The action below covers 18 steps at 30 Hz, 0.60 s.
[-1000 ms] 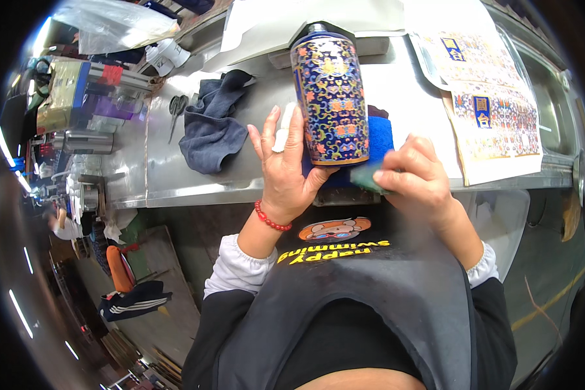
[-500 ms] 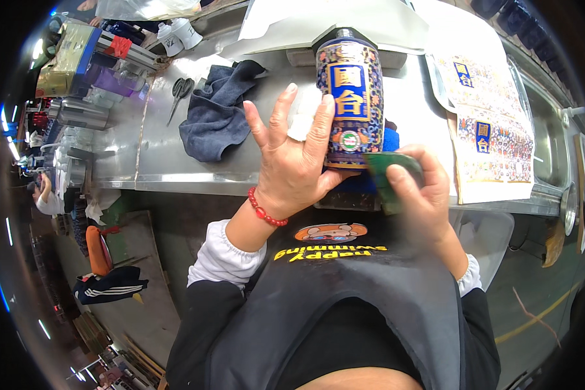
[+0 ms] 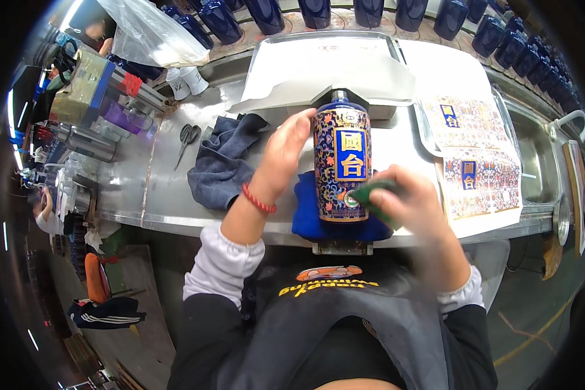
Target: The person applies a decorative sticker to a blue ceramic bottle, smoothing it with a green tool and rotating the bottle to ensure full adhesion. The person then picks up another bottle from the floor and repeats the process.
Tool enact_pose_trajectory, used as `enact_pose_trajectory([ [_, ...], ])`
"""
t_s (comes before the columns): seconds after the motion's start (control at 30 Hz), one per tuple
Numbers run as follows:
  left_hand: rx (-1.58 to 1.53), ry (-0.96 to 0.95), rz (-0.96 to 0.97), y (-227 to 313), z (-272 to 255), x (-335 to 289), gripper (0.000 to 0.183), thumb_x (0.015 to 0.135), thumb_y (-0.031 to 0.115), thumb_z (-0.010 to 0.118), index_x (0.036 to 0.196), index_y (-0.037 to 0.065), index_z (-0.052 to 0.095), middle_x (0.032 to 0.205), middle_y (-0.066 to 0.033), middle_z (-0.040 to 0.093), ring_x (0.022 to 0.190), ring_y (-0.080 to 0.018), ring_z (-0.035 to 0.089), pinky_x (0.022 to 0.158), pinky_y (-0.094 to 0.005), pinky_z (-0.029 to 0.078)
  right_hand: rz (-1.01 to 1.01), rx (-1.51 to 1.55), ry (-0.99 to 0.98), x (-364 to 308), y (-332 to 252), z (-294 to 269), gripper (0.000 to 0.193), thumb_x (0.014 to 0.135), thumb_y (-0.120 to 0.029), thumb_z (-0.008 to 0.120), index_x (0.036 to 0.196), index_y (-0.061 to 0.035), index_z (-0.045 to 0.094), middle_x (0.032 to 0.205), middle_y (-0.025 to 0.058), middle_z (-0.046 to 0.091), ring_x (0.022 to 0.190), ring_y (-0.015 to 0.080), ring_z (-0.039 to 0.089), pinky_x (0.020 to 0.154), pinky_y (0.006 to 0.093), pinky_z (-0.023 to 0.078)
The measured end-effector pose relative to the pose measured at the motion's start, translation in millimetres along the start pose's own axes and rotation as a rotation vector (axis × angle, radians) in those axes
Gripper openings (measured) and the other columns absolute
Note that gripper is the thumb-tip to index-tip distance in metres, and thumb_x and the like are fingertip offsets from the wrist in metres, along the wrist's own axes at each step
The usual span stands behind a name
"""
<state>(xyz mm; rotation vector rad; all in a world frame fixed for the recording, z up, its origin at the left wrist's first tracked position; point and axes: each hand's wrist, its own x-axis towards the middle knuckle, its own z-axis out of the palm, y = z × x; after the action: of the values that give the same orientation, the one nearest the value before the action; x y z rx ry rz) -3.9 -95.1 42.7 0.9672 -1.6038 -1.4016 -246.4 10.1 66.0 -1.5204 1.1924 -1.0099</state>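
Note:
A dark blue bottle point(image 3: 342, 162) with an ornate gold, red and blue decal lies face up on a blue cloth point(image 3: 303, 214), its neck pointing away from me. My left hand point(image 3: 285, 146) is at the bottle's upper left side, fingers stretched along its edge, the thumb hidden. Pinched in my right hand point(image 3: 413, 201) is a thin green scraper point(image 3: 374, 192), its edge against the decal's lower right part. Motion blurs the right wrist. A crumpled dark grey cloth point(image 3: 224, 159) lies left of my left hand.
Printed decal sheets point(image 3: 481, 156) lie on the right, near a metal sink point(image 3: 543, 172). Scissors point(image 3: 187, 144) rest left of the grey cloth. Behind the bottle stands a tray point(image 3: 328, 38) with white paper. Blue bottles point(image 3: 409, 13) line the far edge; two white bottles point(image 3: 192, 79) stand at far left.
My left hand has gone from spread fingers on the bottle's left to stretched beside its upper part. The bottle has turned slightly, and the scraper has moved onto its lower right. The view has shifted.

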Motion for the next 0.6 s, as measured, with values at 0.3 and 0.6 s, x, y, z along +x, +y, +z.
enact_pose_trajectory([
  [0.3,-0.528,-0.263,-0.446,-1.4,4.3,76.8,0.045,0.106,0.042,0.054,0.123,0.001,0.064,0.113,-0.0109,0.071,0.101,-0.0197,0.070,0.090,-0.0343,0.057,-0.377,-0.435,0.151,83.7,-35.0,-18.4,0.015,0.085,-0.009,0.073,0.096,-0.0005,0.067,0.081,0.0152,0.065,0.073,0.0300,0.066,0.067,0.0375,0.053],
  [0.6,-0.144,-0.333,-0.424,17.7,-9.4,77.0,0.032,0.101,0.034,0.062,0.108,0.004,0.070,0.103,-0.0047,0.071,0.092,-0.0124,0.068,0.083,-0.0267,0.054,-0.110,0.196,0.282,10.8,13.3,-33.3,0.015,0.093,-0.009,0.073,0.102,0.0015,0.068,0.091,0.0052,0.070,0.079,0.0100,0.065,0.069,0.0232,0.051],
])
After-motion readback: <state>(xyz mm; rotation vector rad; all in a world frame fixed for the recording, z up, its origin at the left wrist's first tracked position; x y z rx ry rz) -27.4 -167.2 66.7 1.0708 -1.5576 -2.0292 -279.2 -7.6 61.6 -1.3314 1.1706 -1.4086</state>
